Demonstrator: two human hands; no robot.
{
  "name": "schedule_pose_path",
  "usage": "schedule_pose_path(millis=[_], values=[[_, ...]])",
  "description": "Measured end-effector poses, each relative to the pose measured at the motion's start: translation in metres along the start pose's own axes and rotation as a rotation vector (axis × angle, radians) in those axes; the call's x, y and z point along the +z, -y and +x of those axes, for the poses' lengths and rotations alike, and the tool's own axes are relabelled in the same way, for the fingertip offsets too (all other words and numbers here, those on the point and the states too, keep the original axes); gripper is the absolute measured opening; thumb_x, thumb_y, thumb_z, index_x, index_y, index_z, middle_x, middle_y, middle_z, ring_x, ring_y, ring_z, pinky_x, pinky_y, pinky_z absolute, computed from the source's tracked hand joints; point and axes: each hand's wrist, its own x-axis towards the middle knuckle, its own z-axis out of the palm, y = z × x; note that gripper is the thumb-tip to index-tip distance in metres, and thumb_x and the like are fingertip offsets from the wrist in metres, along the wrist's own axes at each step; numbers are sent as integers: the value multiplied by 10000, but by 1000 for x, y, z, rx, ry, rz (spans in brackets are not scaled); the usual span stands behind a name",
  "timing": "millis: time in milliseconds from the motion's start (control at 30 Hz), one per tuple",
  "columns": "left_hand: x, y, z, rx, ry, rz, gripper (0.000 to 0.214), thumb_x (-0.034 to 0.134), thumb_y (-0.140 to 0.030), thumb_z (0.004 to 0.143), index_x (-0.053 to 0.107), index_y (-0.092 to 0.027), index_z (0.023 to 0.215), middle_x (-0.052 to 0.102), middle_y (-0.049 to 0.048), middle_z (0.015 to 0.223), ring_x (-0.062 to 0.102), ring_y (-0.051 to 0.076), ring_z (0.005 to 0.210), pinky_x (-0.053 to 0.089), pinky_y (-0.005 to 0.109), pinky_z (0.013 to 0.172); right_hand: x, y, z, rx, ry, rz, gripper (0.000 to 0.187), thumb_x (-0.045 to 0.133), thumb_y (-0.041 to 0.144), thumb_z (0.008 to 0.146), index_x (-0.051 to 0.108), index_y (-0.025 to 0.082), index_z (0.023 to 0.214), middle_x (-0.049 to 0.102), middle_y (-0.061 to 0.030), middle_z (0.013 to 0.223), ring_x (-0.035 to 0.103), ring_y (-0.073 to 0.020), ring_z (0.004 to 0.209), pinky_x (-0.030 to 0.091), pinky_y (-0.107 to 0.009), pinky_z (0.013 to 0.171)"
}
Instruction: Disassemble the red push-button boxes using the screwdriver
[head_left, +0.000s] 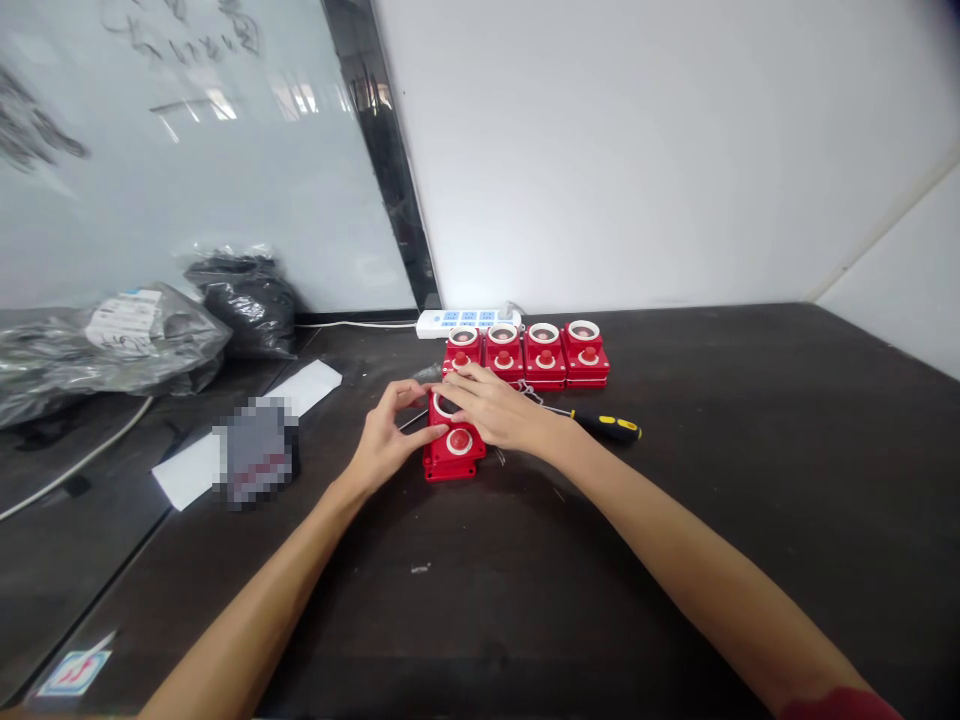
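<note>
My left hand (pixel 390 435) and right hand (pixel 491 405) hold a red button box (pixel 452 452) on the bench (pixel 675 520) in a closed grip; slipping fingers might knock the row of boxes (pixel 529 352) behind.

Button box (pixel 452 447) sits under the fingers (pixel 459 392) of both hands: left hand (pixel 386 437) pinches its left edge, right hand (pixel 496 410) lies flat across its far end. Row of four boxes (pixel 526 352) is just behind the fingers, with the power strip (pixel 466 320) behind that. Screwdriver (pixel 606 426) lies right of the fingers. Paper sheets (pixel 309 385) are to their left, bagged parts (pixel 112 340) far left. All on the table (pixel 712 500).
</note>
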Motion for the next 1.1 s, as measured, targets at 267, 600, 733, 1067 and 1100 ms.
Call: schedule_pose_path(millis=[267,600,733,1067,1100], values=[[3,-1,0,0,-61,21,590,829,-400,658,478,-236,1103,662,100,1194,671,249,977,507,454,931,6,0,0,54,-67,102,415,539,122,914,545,125,1330,598,-141,1315,465,-263,1267,407,-486,1073],[13,-6,-4,-40,-141,-12,547,820,-319,665,466,-250,1075,701,84,1170,685,256,990,501,492,972,14,9,3,347,-211,91,518,681,352,855,570,106,1297,657,-157,1169,560,-282,1118,441,-440,981],[20,-5,-4,-55,-99,-205,527,816,-302,678,455,-239,1056,674,102,1224,657,268,1115,497,496,1016,13,7,3,350,-228,100,471,676,347,847,596,117,1251,670,-140,1117,569,-272,1084,439,-430,972],[48,-21,-7,-94,-66,-318,505,794,-342,716,467,-240,1088,606,90,1267,569,279,1244,573,462,937,-16,7,-14,401,-95,72,443,651,315,841,595,137,1243,649,-132,1130,625,-255,975,494,-397,860],[48,-22,-7,-90,-61,-306,500,794,-347,717,475,-240,1087,609,85,1253,572,277,1240,571,462,941,-17,7,-16,397,-86,59,418,646,319,845,603,142,1222,650,-127,1112,625,-250,961,495,-392,850]])
